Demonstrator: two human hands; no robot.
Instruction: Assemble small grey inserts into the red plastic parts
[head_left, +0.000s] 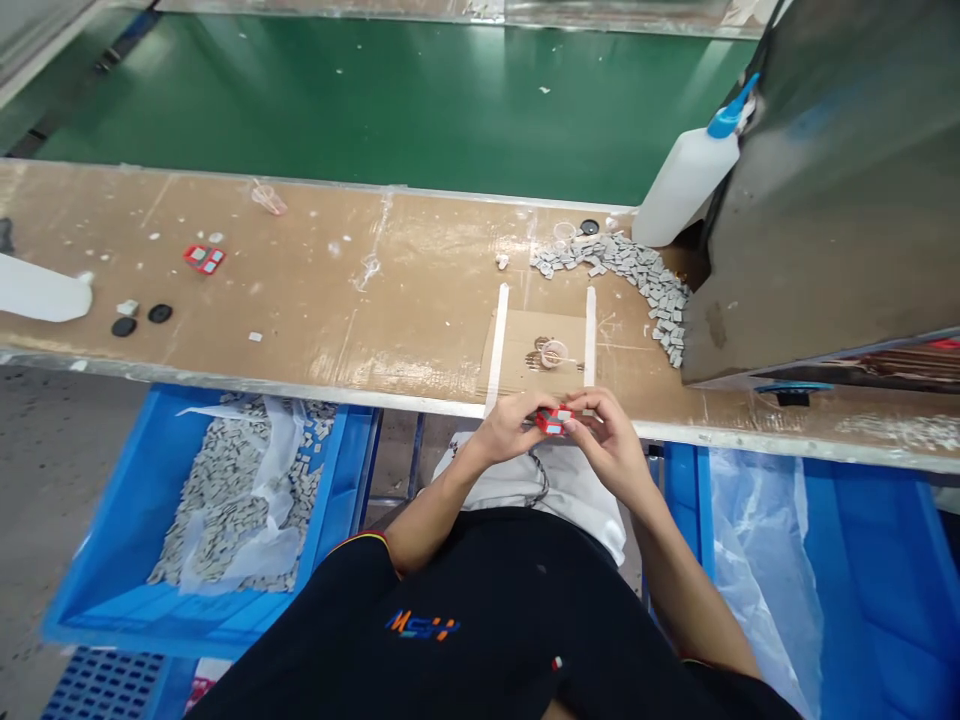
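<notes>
A green surface [420, 110] is running behind the brown bench [420, 290], both sides of the bench leaving the view. A dark metal box [825, 220] is filling the right side, its far parts cut off by the frame. Below the bench, the left blue bin [120, 520] is holding grey chips, a crumpled sheet [281, 490] hiding some of them; the right blue bin [870, 560] is slipping under the bench edge and out of frame. A white bottle [679, 190] is leaning beside the box; another bottle [41, 290] is lying cut off at far left.

Both forearms are converging in front of the body, over the near bench edge. The left hand [506, 430] is pinching a small red piece [553, 421] from its left; the right hand [611, 440] is gripping it from the right, thumb toward its near edge, fingers curling. The fingers are covering its ends, and its underside is staying hidden.
</notes>
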